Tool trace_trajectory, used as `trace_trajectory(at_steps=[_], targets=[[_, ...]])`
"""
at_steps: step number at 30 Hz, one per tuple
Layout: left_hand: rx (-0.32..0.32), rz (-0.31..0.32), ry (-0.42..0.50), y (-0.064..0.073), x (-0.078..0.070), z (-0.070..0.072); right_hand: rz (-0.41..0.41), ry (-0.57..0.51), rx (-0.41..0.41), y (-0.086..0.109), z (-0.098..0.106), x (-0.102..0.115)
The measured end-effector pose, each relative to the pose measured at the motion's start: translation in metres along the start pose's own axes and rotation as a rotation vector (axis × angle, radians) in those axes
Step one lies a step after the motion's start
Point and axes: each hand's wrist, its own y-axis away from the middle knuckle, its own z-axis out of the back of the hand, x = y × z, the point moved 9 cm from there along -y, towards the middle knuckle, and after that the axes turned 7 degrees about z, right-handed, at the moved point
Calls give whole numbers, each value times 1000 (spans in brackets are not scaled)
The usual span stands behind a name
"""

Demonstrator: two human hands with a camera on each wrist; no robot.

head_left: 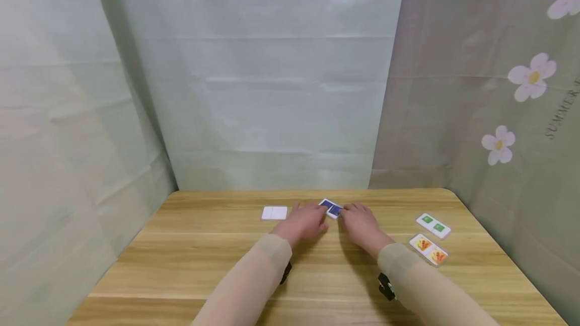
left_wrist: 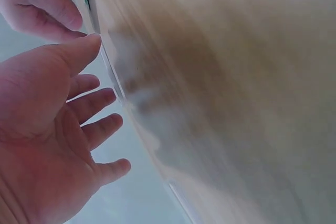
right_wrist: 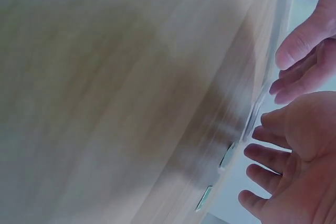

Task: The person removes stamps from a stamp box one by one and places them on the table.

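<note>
A white-edged card with two dark blue squares (head_left: 330,208) lies flat and slanted near the back of the wooden table. My left hand (head_left: 305,222) reaches it from the left, with fingertips at its near left side. My right hand (head_left: 361,225) touches or nearly touches its right end. In the left wrist view the fingers of my left hand (left_wrist: 58,124) are spread and fairly straight. The right wrist view has my right hand (right_wrist: 302,163) with loosely extended fingers; no firm grip on the card shows.
Left of my hands lies a blank white two-part card (head_left: 274,213). On the right are a card with two green squares (head_left: 433,226) and, nearer me, one with orange food-like pictures (head_left: 428,249). Curtains (head_left: 272,89) hang behind and beside the wooden table (head_left: 190,250).
</note>
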Motion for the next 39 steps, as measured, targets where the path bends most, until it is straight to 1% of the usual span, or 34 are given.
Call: trace_trajectory(at_steps=[7,12,19,24,29,39], targets=[[30,18,-7,9,3,-6,17,-22,-19,2,1,6],[14,9,-34,19,3,-7,49,-58,-36,5,1,13],[1,-12,-43,38,4,-8,124,-103,-56,10,-3,21],[-6,-16,-45,48,5,-8,137,-130,-27,13,-3,25],[-16,-26,-22,60,5,-6,154,-140,10,16,-3,29],[-31,-46,6,87,3,0,182,-192,49,29,1,38]])
